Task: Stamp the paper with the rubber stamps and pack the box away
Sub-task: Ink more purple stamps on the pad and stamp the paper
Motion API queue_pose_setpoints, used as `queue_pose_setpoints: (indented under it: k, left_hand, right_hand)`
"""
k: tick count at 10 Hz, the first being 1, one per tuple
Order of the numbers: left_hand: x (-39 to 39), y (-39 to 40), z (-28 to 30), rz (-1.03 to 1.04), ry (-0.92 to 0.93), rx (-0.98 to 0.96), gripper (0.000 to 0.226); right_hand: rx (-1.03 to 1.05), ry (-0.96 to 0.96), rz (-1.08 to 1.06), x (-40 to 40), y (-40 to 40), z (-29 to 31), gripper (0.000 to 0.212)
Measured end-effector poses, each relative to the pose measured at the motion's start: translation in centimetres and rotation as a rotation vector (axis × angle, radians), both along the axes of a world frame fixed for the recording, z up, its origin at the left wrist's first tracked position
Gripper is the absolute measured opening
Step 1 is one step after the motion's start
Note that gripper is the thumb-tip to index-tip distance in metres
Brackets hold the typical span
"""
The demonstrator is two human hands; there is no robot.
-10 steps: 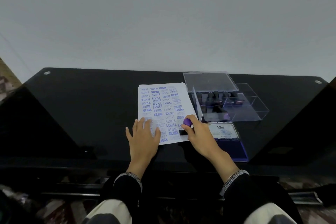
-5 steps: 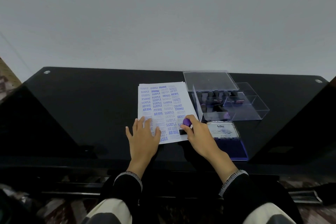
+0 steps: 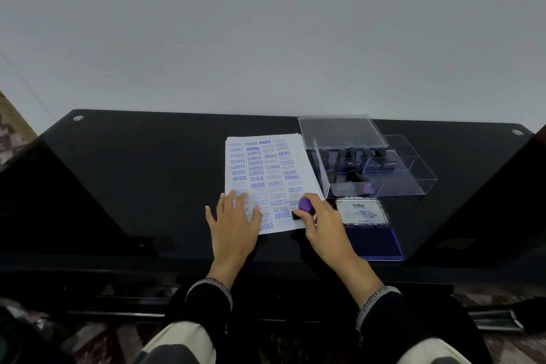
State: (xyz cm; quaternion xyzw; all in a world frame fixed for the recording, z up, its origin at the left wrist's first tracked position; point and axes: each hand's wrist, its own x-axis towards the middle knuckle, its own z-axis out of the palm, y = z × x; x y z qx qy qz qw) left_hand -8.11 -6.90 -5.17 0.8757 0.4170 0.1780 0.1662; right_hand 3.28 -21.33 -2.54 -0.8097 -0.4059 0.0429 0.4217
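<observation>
Bare table (image 3: 141,186) left; box (image 3: 375,174) right.

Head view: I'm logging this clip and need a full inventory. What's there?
table: one, glossy black, against a pale wall
paper: one, white with blue prints, table centre
held stamp: one, purple knob, on the paper's near right corner
box: one, clear, right of the paper, holding several dark stamps
lid: one, clear, behind the box
ink pad: one, blue, open, near the box
left hand: flat on the paper
right hand: grips the held stamp
</observation>
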Motion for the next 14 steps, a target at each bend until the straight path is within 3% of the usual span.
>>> queue_pose_setpoints:
  k: [4,7,10,14]
  left_hand:
    - [0.0,0.0,-0.1,0.000,0.003,0.005,0.051]
    - [0.0,0.0,-0.1,-0.002,-0.008,0.010,0.051]
    - [0.0,0.0,-0.1,-0.004,0.002,0.014,0.050]
    - [0.0,0.0,0.0,0.000,-0.006,0.005,0.051]
  right_hand:
    - [-0.064,0.035,0.041,1.3,1.2,1.5,0.008]
    - [0.041,0.019,-0.007,-0.1,0.5,0.7,0.005]
    - [-0.050,0.030,0.015,1.1,1.5,1.5,0.007]
    - [0.028,0.044,-0.024,0.1,0.8,0.7,0.007]
